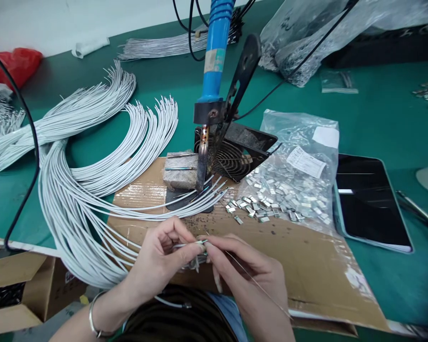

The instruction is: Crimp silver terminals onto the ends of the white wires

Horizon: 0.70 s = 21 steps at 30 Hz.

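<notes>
My left hand (160, 261) is closed, its thumb and forefinger pinching a white cable (180, 245) close to its end. Right beside it, my right hand (248, 270) is pinched shut, with a thin solder wire (258, 285) running from its fingers toward the lower right. The fingertips of both hands meet, so the small part between them is mostly hidden. Beyond the hands, a blue-handled soldering iron (217, 61) hangs tip-down in a black holder. Several white cable ends (207, 195) lie fanned out beneath its tip.
Small metal connectors (249, 206) spill from a clear bag (299, 142) onto the cardboard (306, 266). Bundled white cables (71, 204) cover the left. Behind the iron sit a black fan (235, 154) and a grey block (180, 173). A tablet-like device (371, 199) lies right.
</notes>
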Available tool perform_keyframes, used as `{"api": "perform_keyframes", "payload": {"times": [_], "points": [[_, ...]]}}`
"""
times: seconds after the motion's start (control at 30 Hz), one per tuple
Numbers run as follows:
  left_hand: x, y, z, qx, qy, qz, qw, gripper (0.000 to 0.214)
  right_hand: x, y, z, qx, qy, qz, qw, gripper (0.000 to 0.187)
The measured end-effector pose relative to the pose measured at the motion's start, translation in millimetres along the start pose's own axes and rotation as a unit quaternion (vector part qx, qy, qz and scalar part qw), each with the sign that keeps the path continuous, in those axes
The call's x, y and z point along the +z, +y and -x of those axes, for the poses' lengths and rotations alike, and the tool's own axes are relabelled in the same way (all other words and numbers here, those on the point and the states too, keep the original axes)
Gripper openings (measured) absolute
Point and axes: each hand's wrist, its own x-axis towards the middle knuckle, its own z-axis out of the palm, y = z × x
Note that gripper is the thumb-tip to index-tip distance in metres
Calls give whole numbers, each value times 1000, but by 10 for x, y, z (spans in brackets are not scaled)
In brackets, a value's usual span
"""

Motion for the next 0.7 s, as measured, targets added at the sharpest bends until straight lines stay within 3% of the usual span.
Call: {"api": "perform_keyframes", "payload": {"times": [0.37, 0.53, 0.7], "points": [[49, -16, 42, 37, 59, -94, 993, 26, -80, 160, -35, 86, -31, -74, 993, 20], [44, -36, 83, 60, 54, -162, 983, 24, -143, 206, -81, 116, -71, -97, 986, 28], [25, -19, 121, 77, 41, -204, 975, 24, -169, 114, -77, 135, -72, -83, 985, 29]]}}
